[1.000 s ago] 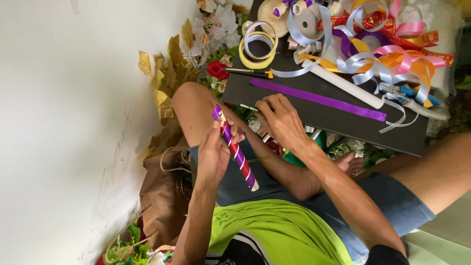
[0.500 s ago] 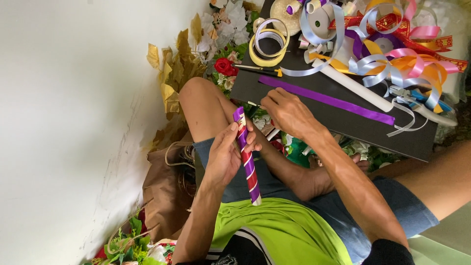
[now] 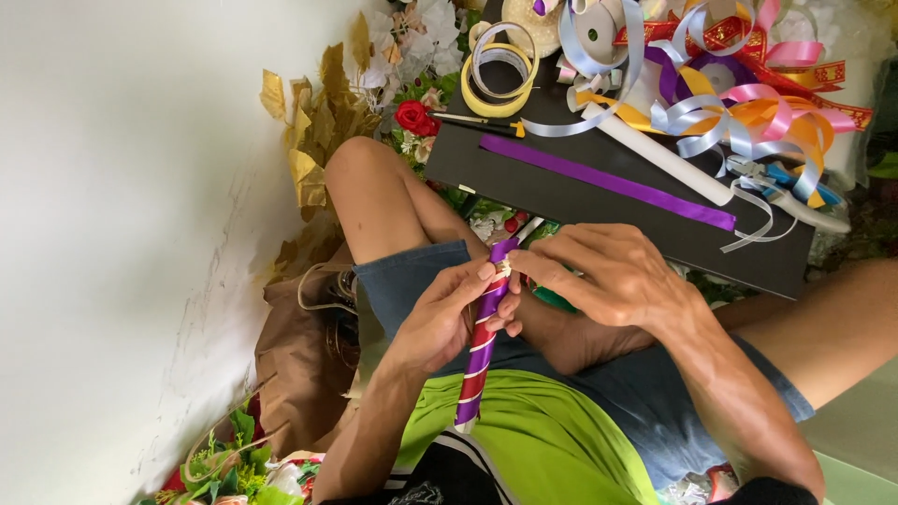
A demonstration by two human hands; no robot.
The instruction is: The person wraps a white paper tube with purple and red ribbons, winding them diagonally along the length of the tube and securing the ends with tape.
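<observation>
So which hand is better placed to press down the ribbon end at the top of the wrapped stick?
Right, probably: the right hand already pinches at the tip of the ribbon-wrapped stick, while the left hand grips its shaft.

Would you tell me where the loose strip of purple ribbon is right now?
In the head view, the purple ribbon strip lies flat on the black board, upper right of centre, just below the white tube and above the right hand.

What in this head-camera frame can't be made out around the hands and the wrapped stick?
- Top end of the purple-and-red wrapped stick: covered by the fingertips of the left hand and right hand.
- The small pale bit pinched there: too small to identify.
- Stick's lower end: its tip is lost against the green shirt.
- Ribbon pile: cut off by the top edge.
</observation>
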